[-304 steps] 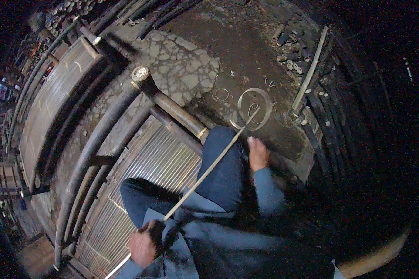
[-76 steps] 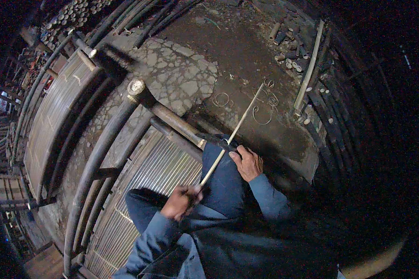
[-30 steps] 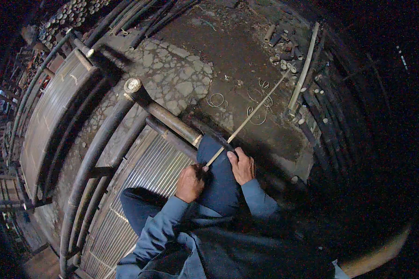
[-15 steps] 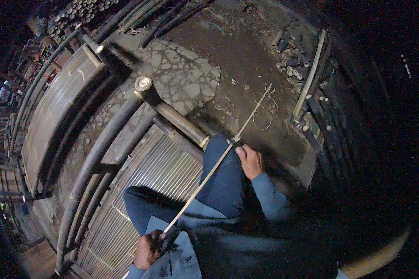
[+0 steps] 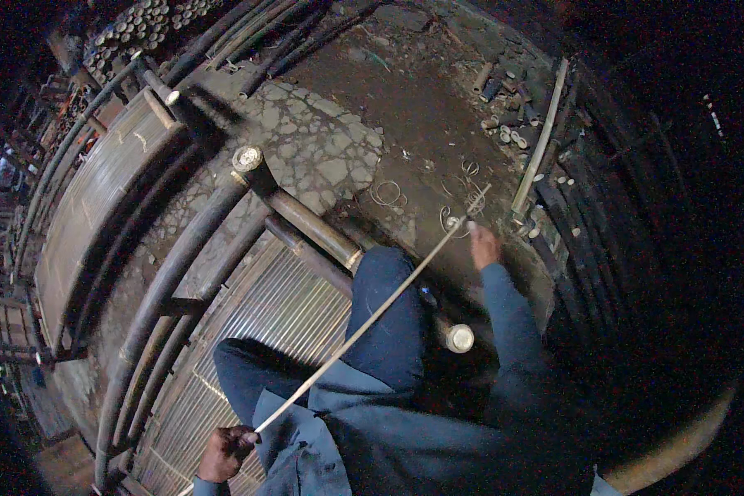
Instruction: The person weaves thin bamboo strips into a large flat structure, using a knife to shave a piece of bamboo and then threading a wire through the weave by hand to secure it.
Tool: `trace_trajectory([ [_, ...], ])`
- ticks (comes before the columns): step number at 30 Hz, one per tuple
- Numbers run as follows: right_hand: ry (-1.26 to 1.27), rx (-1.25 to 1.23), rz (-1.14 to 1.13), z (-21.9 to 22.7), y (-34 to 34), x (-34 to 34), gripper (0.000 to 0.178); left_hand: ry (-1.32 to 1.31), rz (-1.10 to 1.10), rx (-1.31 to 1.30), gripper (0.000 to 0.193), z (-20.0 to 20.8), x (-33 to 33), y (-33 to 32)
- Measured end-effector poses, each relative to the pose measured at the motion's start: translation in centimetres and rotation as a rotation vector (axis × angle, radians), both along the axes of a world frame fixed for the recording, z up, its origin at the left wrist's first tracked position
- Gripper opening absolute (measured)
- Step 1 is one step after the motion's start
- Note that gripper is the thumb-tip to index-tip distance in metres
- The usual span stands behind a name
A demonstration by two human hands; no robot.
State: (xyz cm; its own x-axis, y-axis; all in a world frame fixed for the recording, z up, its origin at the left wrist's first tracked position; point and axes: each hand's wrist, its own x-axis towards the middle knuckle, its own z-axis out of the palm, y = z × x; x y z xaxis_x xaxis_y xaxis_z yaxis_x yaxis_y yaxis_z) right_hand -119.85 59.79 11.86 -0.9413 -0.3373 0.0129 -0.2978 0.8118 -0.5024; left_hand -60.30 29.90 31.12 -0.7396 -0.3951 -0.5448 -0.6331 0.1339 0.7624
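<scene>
A long, thin, pale bamboo strip [image 5: 351, 341] runs diagonally across my lap, from lower left to upper right. My left hand [image 5: 225, 453] is closed around its near end at the lower left. My right hand [image 5: 485, 246] is stretched out beside the strip's far part, fingers closed. What those fingers grip is too dark and small to tell. A pale curled shaving [image 5: 452, 221] hangs at the strip just left of the fingers. Under me is a bamboo bench [image 5: 260, 322] with a slatted seat and thick pole frame.
Thin curled shavings [image 5: 384, 193] lie on the dark floor ahead. A second slatted bench [image 5: 99, 207] stands at the left. Short bamboo pieces [image 5: 508, 107] and a long split pole [image 5: 544, 140] lie at the right. Stacked bamboo [image 5: 145, 33] fills the far left. A cut pole end [image 5: 460, 337] juts up beside my right thigh.
My right hand has moved forward and right along the strip, away from my knee. My left hand has shifted down and left with the strip's near end. Curls now bunch near the far end.
</scene>
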Motion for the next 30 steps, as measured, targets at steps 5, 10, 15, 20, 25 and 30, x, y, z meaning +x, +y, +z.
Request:
trace_trajectory([
  [5,0.014,0.103,-0.131,-5.9,3.9,-5.6,0.068,-0.229,0.185,0.189,0.022,2.2,2.8,-2.1],
  [10,-0.007,0.018,-0.367,-4.7,5.4,-8.2,0.059,-0.346,0.262,0.267,0.015,2.7,7.2,-6.2],
  [15,-0.617,-0.556,-0.490,2.5,2.1,-1.5,0.045,-0.150,0.375,0.186,0.020,3.7,9.0,-5.9],
  [20,-0.981,-0.929,-0.304,5.0,-2.2,7.8,0.025,-0.147,0.546,0.438,0.018,0.4,9.6,-8.0],
  [25,-1.024,-1.061,-0.303,5.3,-2.0,8.3,0.021,-0.279,0.328,0.243,0.012,-0.7,10.3,-8.9],
  [30,-0.877,-0.949,-0.347,4.2,-0.1,6.1,0.023,-0.058,0.424,0.055,0.008,2.0,6.5,-5.7],
])
